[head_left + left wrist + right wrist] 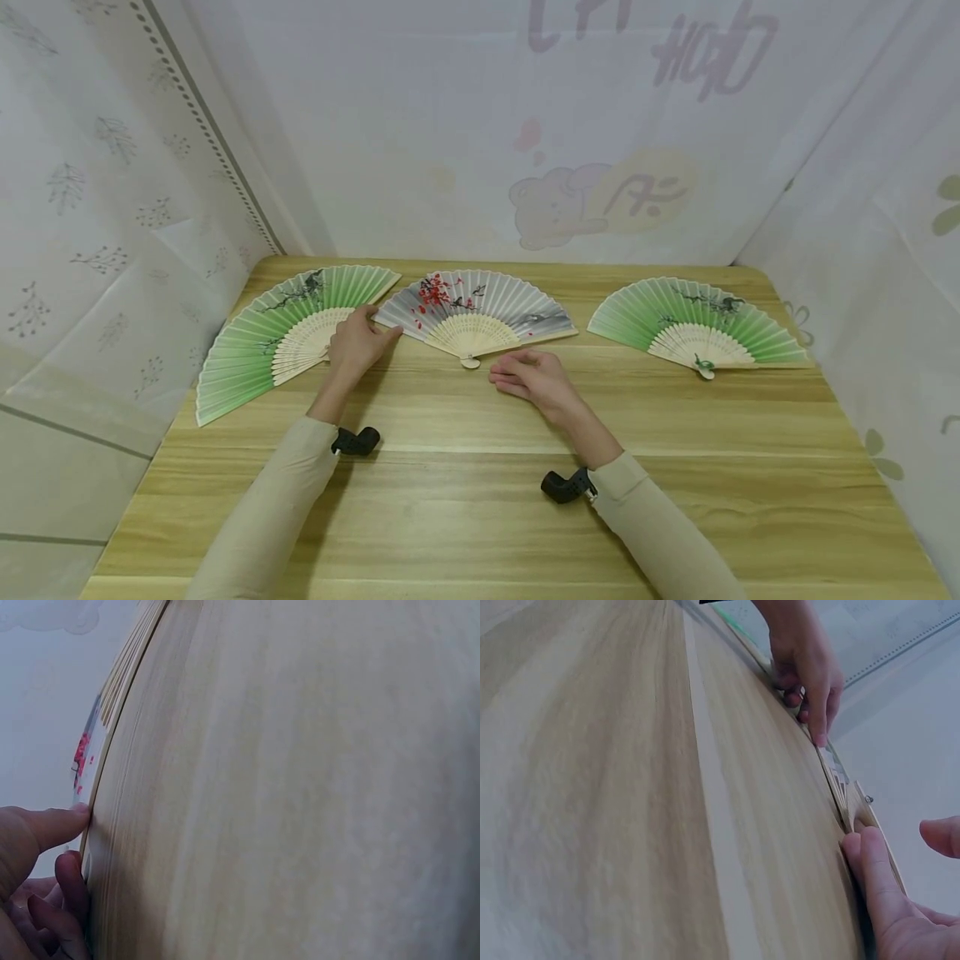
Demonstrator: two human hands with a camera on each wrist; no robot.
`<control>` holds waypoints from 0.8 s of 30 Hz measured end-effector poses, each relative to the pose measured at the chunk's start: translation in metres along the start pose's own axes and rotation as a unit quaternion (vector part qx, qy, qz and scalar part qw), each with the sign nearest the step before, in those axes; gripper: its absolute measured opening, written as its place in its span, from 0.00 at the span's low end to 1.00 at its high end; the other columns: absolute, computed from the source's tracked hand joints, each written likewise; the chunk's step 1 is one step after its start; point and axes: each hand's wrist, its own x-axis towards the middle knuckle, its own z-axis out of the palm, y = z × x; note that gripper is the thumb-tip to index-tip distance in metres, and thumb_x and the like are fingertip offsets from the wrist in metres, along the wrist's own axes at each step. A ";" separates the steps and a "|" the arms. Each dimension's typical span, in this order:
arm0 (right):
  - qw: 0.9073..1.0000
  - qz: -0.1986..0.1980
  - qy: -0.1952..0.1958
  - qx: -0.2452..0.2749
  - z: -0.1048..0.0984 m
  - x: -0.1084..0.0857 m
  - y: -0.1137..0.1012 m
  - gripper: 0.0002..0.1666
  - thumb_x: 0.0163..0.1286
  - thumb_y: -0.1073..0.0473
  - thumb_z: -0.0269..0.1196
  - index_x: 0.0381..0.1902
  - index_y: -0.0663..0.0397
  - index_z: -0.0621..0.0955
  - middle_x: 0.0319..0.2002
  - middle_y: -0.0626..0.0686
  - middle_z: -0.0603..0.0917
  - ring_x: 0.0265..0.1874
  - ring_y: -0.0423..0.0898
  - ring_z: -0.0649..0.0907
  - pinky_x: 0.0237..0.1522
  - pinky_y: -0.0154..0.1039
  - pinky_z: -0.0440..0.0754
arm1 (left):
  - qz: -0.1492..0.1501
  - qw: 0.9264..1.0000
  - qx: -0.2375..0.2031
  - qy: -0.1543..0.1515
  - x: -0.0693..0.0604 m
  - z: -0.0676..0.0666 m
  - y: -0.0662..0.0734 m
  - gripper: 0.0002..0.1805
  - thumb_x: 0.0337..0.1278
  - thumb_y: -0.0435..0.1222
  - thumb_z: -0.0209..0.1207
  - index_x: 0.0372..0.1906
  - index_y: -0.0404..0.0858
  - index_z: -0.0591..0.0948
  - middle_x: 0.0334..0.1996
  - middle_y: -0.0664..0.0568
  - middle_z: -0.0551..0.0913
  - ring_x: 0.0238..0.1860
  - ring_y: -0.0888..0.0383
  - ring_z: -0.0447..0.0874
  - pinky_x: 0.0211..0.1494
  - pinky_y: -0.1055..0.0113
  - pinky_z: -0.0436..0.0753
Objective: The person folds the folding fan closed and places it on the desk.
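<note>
In the head view, a grey-and-white folding fan (480, 321) with red blossoms lies spread on the table. My left hand (358, 343) holds its left corner between thumb and index finger; the left wrist view shows the thumb (56, 826) against the fan's edge and the other fingers curled. Just right of the fan's pivot end, my right hand (542, 383) hovers low with fingers straight and thumb apart, gripping nothing. To the left, a green folding fan (247, 342) lies spread at a slant, partly behind my left hand. Another green folding fan (637, 312) lies spread on the right.
The wooden table (450, 508) ends at a white printed curtain (390, 150) behind the fans, with more curtain at both sides. A green tassel or cord (703, 363) sits at the right fan's pivot. Black wrist cameras (358, 440) are on both sleeves.
</note>
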 end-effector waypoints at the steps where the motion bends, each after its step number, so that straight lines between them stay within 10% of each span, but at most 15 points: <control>1: 1.000 0.001 0.002 0.004 0.000 0.000 0.001 0.15 0.76 0.70 0.60 0.54 0.78 0.74 0.48 0.71 0.83 0.46 0.56 0.87 0.52 0.45 0.83 | -0.001 1.000 0.001 0.000 0.000 0.000 0.000 0.36 0.65 0.49 0.66 0.68 0.30 0.72 0.37 0.40 0.87 0.36 0.41 0.85 0.39 0.44 0.80; 24: 0.998 -0.002 0.011 0.063 0.008 0.010 0.007 0.13 0.76 0.72 0.59 0.52 0.80 0.76 0.47 0.70 0.84 0.43 0.51 0.88 0.50 0.42 0.84 | 0.005 1.000 -0.002 0.002 0.001 0.001 -0.002 0.36 0.65 0.49 0.66 0.68 0.30 0.71 0.37 0.40 0.87 0.36 0.42 0.85 0.40 0.44 0.80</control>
